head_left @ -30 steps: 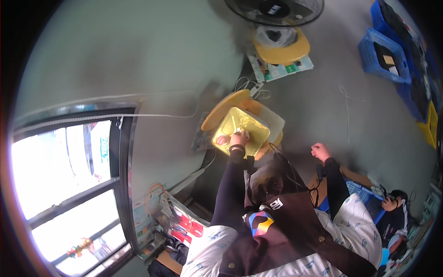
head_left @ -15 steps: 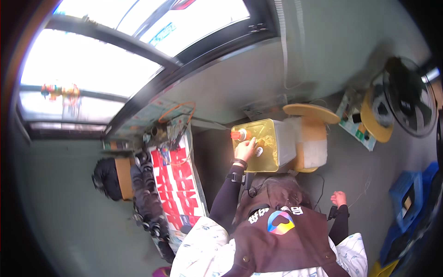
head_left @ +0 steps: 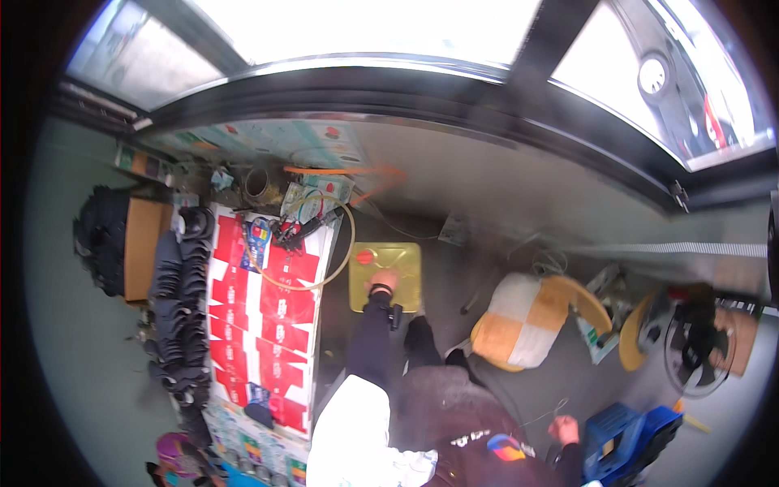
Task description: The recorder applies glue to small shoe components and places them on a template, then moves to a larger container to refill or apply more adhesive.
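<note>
My left hand (head_left: 384, 280) is closed at the middle of the top of a square gold-coloured metal can (head_left: 406, 280), where the can's handle sits; my fingers are partly hidden by the wrist. A red cap (head_left: 364, 256) shows at the can's far left corner. The can is upright, low by the floor beside the table, in front of my foot. Off to the right, my right hand (head_left: 563, 429) hangs loosely curled by my side, with nothing visible in it. Near it, a thin pale cord lies on the floor.
At left stands a table with a red and white cover (head_left: 264, 325), a yellowish hose and tools on it. Rows of dark shoe-like pieces (head_left: 180, 300) line its left edge. A checkered cushioned stool (head_left: 519, 321), a fan (head_left: 699, 341) and blue crates (head_left: 621, 442) are to the right.
The can has moved lower and farther from the camera with my left hand still on it. The view has swung, bringing the window across the top and the table closer in.
</note>
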`<state>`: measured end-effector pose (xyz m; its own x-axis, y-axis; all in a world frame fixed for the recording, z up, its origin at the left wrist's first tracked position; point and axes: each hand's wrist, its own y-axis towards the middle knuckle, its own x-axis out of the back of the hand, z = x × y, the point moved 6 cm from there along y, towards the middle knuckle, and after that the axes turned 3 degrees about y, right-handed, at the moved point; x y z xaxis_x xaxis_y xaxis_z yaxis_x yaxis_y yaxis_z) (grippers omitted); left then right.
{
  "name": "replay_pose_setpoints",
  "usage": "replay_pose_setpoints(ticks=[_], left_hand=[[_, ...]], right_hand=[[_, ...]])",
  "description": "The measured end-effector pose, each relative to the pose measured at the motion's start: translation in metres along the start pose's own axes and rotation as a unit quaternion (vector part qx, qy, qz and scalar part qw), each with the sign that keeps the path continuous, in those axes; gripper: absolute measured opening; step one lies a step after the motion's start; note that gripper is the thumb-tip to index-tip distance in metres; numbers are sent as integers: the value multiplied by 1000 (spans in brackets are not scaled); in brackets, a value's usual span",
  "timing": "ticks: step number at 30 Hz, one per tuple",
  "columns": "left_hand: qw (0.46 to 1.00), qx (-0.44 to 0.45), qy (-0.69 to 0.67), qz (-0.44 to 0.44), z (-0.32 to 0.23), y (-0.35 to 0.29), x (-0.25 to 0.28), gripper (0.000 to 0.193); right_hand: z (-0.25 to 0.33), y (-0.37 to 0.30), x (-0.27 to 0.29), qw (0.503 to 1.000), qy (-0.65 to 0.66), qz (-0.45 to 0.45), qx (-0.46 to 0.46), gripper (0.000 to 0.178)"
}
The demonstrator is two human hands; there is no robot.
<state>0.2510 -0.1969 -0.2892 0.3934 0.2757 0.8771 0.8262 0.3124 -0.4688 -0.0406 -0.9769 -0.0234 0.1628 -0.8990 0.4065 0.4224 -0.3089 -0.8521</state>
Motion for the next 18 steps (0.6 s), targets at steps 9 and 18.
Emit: replay_pose_setpoints(ticks=[9,18], left_hand=[[992,81,62,78,112,155,-49,32],[992,84,87,47,112,132,-59,33]], right_hand=[[160,-47,-34,981,-172,-24,-83,32],[302,40,-108,965,-229,22,121,11]])
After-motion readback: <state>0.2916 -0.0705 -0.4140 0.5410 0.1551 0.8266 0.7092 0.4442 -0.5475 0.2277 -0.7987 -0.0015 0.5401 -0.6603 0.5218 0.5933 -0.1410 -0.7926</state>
